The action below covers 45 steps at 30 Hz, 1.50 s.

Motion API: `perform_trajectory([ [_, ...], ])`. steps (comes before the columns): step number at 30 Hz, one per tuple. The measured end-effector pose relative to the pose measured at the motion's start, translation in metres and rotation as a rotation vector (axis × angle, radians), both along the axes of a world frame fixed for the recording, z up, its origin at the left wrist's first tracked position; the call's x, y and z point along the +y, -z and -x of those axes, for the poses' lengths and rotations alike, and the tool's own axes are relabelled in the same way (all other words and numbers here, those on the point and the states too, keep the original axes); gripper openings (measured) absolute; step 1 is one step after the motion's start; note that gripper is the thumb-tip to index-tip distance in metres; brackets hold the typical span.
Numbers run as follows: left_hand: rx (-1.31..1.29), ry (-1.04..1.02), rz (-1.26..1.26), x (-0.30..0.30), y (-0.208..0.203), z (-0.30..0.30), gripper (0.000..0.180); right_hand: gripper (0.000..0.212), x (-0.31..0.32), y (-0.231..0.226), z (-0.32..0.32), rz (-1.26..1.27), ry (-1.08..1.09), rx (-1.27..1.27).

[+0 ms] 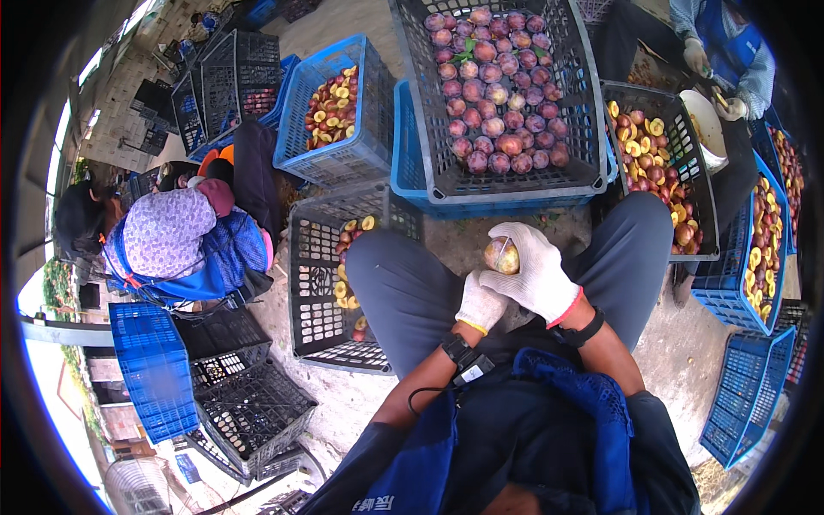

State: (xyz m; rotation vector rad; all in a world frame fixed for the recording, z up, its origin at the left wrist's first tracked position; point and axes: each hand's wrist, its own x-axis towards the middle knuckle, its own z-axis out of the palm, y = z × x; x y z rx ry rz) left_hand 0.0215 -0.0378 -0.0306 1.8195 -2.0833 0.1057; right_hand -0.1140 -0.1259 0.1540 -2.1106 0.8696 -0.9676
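A reddish-yellow plum (501, 256) sits between my gloved hands, over the gap between my knees. A thin pale line crosses its skin; whether it is a cut or a blade I cannot tell. My right hand (542, 273), in a white knit glove with a red cuff edge, curls its fingers and thumb round the plum. Just below and to the left, my left hand (481, 304), in a glove with a yellow cuff edge, is closed against the right thumb. Its fingertips and anything in them are hidden.
Ahead, a black crate (421, 112) of whole plums rests on a blue crate (402, 163). By my left knee stands a black crate (313, 330) with some halved plums. At right are a crate (699, 172) of cut plums and a co-worker (730, 51); another person (172, 232) sits left.
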Motion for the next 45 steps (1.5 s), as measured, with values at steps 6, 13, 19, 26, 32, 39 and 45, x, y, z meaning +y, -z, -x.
perform_trajectory([
  [6,0.697,-0.198,-0.230,-0.001,-0.099,0.016,0.016,0.057,0.018,0.004,0.002,-1.198,-0.182,-0.605],
  [13,0.916,-0.044,-0.228,0.016,-0.003,0.000,0.017,0.065,0.010,-0.002,-0.001,0.032,-0.024,0.201],
  [19,0.923,-0.057,-0.152,0.017,-0.083,-0.005,0.020,0.063,0.022,0.007,-0.005,-0.601,-0.129,-0.153],
  [26,1.042,-0.096,-0.042,0.020,-0.018,-0.001,0.027,0.061,0.033,0.006,-0.022,-0.329,-0.041,-0.012],
  [32,0.970,-0.203,-0.256,0.023,-0.051,-0.009,0.033,0.075,0.012,-0.007,-0.012,0.161,-0.036,0.201],
  [39,1.133,-0.056,-0.132,0.018,-0.053,-0.005,0.037,0.067,0.026,0.003,-0.006,-1.101,-0.225,-0.415],
  [45,2.079,-0.229,-0.368,0.021,-0.086,-0.002,0.042,0.068,0.039,-0.016,-0.010,-0.638,-0.178,-0.096],
])
